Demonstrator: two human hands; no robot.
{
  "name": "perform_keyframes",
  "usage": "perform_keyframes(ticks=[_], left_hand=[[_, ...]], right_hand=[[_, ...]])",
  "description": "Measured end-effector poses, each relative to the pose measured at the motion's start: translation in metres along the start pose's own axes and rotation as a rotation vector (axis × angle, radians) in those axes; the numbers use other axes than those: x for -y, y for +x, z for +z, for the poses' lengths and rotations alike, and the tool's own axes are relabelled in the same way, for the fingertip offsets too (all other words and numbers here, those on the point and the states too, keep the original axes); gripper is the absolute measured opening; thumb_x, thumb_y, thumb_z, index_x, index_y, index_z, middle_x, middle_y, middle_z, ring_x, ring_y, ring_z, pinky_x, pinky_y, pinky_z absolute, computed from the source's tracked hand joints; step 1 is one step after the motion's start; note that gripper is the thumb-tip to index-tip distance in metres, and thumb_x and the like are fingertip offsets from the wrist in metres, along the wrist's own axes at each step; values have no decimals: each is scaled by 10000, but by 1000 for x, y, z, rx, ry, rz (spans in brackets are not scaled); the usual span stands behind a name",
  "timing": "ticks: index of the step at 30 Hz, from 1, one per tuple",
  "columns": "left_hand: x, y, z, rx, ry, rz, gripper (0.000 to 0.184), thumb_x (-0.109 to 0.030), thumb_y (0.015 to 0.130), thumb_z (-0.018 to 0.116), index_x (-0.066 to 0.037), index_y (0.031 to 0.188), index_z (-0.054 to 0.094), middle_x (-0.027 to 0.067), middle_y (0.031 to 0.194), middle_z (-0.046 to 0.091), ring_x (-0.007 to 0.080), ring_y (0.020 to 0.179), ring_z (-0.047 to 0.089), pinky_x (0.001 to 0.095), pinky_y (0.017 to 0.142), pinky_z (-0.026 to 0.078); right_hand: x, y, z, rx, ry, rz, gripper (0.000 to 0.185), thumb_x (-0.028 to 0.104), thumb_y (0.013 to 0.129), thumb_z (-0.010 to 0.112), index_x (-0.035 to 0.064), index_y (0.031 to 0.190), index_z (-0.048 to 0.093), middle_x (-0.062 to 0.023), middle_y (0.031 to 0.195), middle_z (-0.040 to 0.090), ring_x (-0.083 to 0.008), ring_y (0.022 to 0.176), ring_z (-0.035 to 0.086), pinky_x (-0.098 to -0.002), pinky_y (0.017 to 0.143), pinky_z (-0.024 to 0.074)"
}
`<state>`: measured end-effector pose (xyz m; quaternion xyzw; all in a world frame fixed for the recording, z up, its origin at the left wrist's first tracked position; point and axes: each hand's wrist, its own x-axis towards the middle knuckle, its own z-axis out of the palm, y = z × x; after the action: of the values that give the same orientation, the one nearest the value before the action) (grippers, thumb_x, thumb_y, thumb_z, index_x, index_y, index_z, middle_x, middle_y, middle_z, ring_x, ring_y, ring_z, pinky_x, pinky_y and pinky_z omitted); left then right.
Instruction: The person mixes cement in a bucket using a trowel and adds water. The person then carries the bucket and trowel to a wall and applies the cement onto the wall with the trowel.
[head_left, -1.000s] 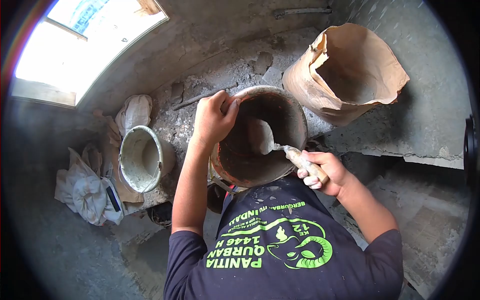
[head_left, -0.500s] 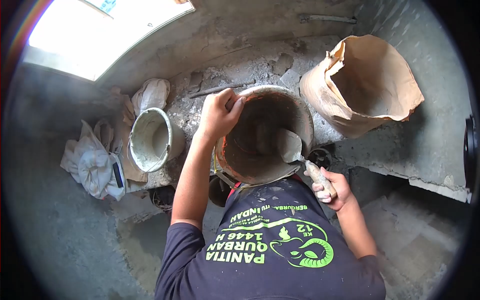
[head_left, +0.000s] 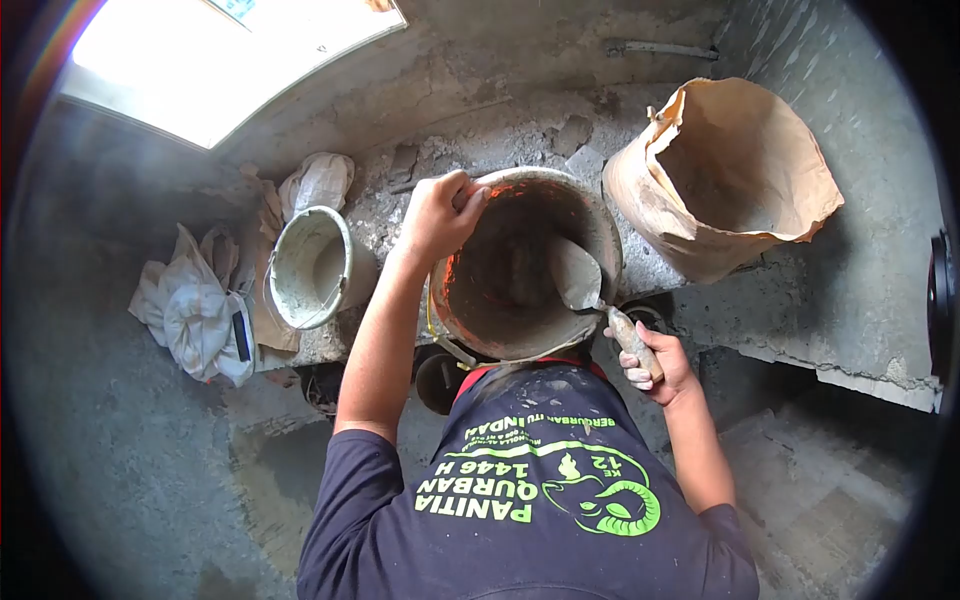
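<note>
My left hand (head_left: 438, 218) is closed over the left rim of a large bucket (head_left: 545, 173), whose inside is dark and crusted, with reddish-orange patches along the left wall. In my right hand (head_left: 660, 362) is a trowel (head_left: 577, 278), gripped by its worn wooden handle. The trowel's grey-coated blade reaches inside the bucket, near its right wall. Deep shadow makes the bucket's contents hard to make out. The bucket's wire handle hangs on the side toward my body.
A smaller pale bucket (head_left: 363, 272) stands on the rubble-strewn ledge to the left, beside crumpled white sacks (head_left: 195, 325). An open brown paper sack (head_left: 650, 205) stands to the right. Past the ledge's broken edge (head_left: 860, 382) the floor lies lower. Concrete walls enclose the space.
The trowel and my right hand have shifted slightly left and up, with the blade a little further into the bucket. My left hand keeps its hold on the rim. The view has shifted slightly.
</note>
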<state>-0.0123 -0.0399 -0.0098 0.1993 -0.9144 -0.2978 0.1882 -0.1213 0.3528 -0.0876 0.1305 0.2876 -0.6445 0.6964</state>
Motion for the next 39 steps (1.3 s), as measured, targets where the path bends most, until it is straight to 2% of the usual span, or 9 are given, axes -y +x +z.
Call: perform_keyframes(ticks=[7, 12, 15, 21, 27, 30, 31, 37, 39], left_hand=[[31, 12, -1, -27, 2, -75, 317, -291, 933, 715, 20, 884, 675, 128, 649, 635, 193, 586, 596, 357, 609, 496], [63, -17, -14, -58, -83, -404, 515, -482, 932, 672, -40, 1189, 731, 184, 1045, 757, 315, 987, 733, 384, 890, 550], [48, -62, -4, -132, -310, -711, 511, -444, 1000, 602, -26, 1291, 648, 202, 1065, 737, 325, 1021, 707, 394, 907, 528], [57, -86, 18, -239, -112, -709, 391, -369, 1037, 555, -14, 1133, 690, 227, 1006, 715, 343, 934, 701, 421, 842, 524], [99, -34, -9, -138, 44, -348, 383, -361, 1003, 600, -7, 931, 726, 227, 831, 700, 406, 804, 690, 445, 759, 532], [108, -8, -19, -103, 7, -282, 346, -358, 982, 620, -38, 953, 748, 219, 815, 704, 420, 804, 692, 445, 750, 540], [115, -1, -20, -37, 72, -278, 350, -348, 1000, 614, -37, 1082, 753, 200, 772, 700, 247, 684, 688, 392, 695, 533], [104, -9, -16, -122, -6, -275, 339, -329, 1000, 609, -35, 1078, 760, 221, 834, 724, 332, 780, 735, 402, 741, 548], [104, -7, -15, -116, 20, -267, 342, -325, 1001, 609, -31, 1091, 758, 225, 861, 732, 331, 807, 742, 398, 759, 552]], right_hand=[[-3, 8, 3, 55, -5, 4, 534, 455, 1064, 457, 27, 1378, 517, -58, 747, 543, -109, 472, 450, -239, 406, 381], [-8, 34, 10, 60, -37, -10, 586, 486, 1056, 446, 9, 1391, 506, -67, 729, 521, -132, 458, 438, -257, 408, 369], [-5, 38, 11, 65, -147, -34, 554, 482, 1047, 470, 27, 1355, 538, -80, 773, 580, -159, 507, 520, -293, 432, 432], [12, 29, 30, -100, -632, -140, 352, 361, 1059, 497, 42, 1170, 596, -66, 763, 609, -138, 546, 570, -309, 454, 471], [24, 44, 59, -94, -854, -207, 333, 380, 1058, 525, 56, 1092, 596, -19, 763, 590, -69, 558, 545, -236, 467, 448], [23, 49, 73, -116, -1130, -209, 309, 370, 1016, 624, 64, 1051, 597, -2, 786, 605, -61, 551, 545, -229, 475, 439], [18, 55, 68, -68, -1148, -222, 262, 310, 1009, 643, 63, 1069, 582, -2, 790, 611, -67, 539, 546, -231, 481, 442], [-3, 68, 39, -26, -848, -152, 299, 323, 1032, 601, 44, 1132, 564, -46, 846, 624, -79, 607, 577, -234, 536, 466], [0, 75, 24, -82, -973, -155, 402, 363, 1012, 618, -1, 1174, 572, -140, 986, 688, -192, 723, 681, -327, 622, 541]])
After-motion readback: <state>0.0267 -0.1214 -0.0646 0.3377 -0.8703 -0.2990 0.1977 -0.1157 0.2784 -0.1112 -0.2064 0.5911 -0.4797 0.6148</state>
